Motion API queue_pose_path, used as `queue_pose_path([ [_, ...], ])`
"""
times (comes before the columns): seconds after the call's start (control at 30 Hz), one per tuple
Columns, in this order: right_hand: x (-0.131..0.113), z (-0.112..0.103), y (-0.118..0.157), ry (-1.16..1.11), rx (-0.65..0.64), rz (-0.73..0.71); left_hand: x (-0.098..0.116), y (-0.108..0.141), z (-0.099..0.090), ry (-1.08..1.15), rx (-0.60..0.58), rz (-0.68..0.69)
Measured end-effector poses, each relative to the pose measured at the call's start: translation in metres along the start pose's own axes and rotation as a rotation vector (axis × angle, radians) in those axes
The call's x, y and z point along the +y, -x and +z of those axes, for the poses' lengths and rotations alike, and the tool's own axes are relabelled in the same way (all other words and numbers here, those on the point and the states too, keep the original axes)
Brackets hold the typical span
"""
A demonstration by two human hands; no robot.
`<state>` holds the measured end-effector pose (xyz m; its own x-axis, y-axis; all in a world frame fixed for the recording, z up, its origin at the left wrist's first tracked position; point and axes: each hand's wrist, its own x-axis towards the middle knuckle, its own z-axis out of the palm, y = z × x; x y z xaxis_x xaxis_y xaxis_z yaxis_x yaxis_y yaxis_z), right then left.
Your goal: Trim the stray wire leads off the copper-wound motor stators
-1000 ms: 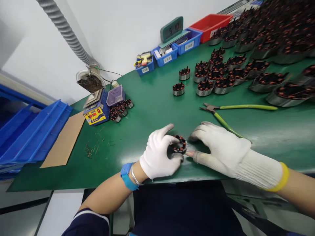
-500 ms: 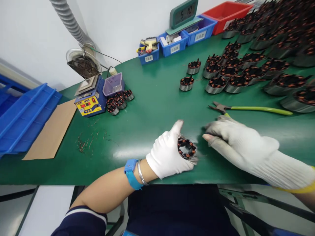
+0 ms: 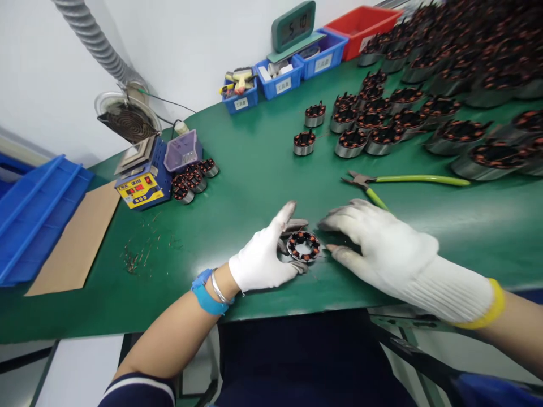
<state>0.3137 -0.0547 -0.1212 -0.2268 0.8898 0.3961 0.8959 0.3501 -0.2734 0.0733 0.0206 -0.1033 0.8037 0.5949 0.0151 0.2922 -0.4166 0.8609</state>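
A motor stator (image 3: 304,246), a metal ring with copper windings and black insulation, is on the green bench in front of me. My left hand (image 3: 267,253), white-gloved, curves loosely round its left side. The thumb touches the near edge and other fingers lie behind it, with one finger raised. Just right of the ring is my right hand (image 3: 377,243), also gloved, its thumb and fingers apart and nothing visible between them. Green-handled cutting pliers (image 3: 360,180) lie open beyond the right hand, which partly covers one handle.
Many stators (image 3: 458,135) fill the right and back right. Several more (image 3: 190,180) stand beside a blue-and-yellow device (image 3: 144,189) and a purple tray (image 3: 183,151). Wire clippings (image 3: 134,260) are scattered at left. Blue bins (image 3: 278,82), a clock (image 3: 293,25) and a red bin (image 3: 360,28) line the back.
My left hand has loosened round the stator, which now shows more of its ring. The right hand has spread its fingers and come closer to it. The whole view has shifted.
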Motion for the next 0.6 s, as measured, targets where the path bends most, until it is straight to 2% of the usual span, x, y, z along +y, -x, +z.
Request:
queue_pose_path([
  [0.13, -0.005, 0.007, -0.002, -0.068, 0.021, -0.11, -0.01, 0.001, 0.0, 0.063, -0.007, 0.034],
  [0.3, 0.002, 0.01, -0.007, -0.041, 0.068, -0.195, -0.01, -0.001, 0.0, 0.092, -0.026, 0.047],
  [0.43, -0.003, 0.001, -0.011, -0.042, -0.037, -0.194, -0.003, -0.005, -0.001, 0.016, -0.027, 0.048],
  [0.6, -0.02, -0.024, -0.005, -0.017, -0.215, -0.09, 0.008, -0.011, 0.005, -0.253, -0.001, 0.128],
])
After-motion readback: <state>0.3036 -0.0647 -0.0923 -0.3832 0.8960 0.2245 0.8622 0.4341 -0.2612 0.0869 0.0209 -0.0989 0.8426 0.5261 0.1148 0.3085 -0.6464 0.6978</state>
